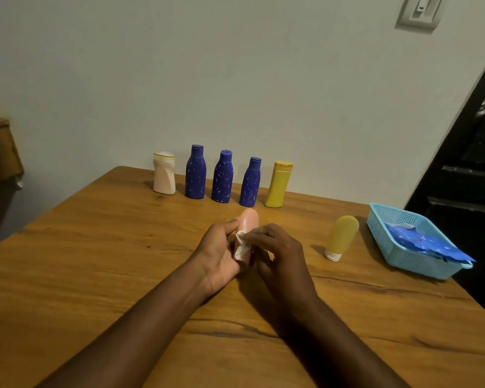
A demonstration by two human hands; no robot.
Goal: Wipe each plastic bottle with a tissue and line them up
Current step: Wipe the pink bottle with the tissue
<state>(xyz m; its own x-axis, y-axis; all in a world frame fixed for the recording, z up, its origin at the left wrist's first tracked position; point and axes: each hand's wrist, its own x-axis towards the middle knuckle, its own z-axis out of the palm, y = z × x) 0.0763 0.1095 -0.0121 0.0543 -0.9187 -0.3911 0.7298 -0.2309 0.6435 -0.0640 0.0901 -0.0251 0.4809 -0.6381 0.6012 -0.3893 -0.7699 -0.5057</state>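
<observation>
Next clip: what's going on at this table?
A person is wiping a bottle. The left hand grips a pink bottle above the table, and the right hand pinches a white tissue against its side. A row of five bottles stands along the back edge. A yellow bottle stands on its cap, apart from the row, beside a blue basket.

A: Row status?
B: Five upright along bench (95, 247) 12 o'clock edge: cream bottle (164, 175), three blue bottles (222, 179), yellow bottle (277, 186). Spaced apart, caps up.
A: Others?
B: Mid-bench, pink bottle (249, 219) tilted, crumpled white tissue (241, 245) against its side. At its 3 o'clock, yellow tube (342, 236) standing on its white cap.
</observation>
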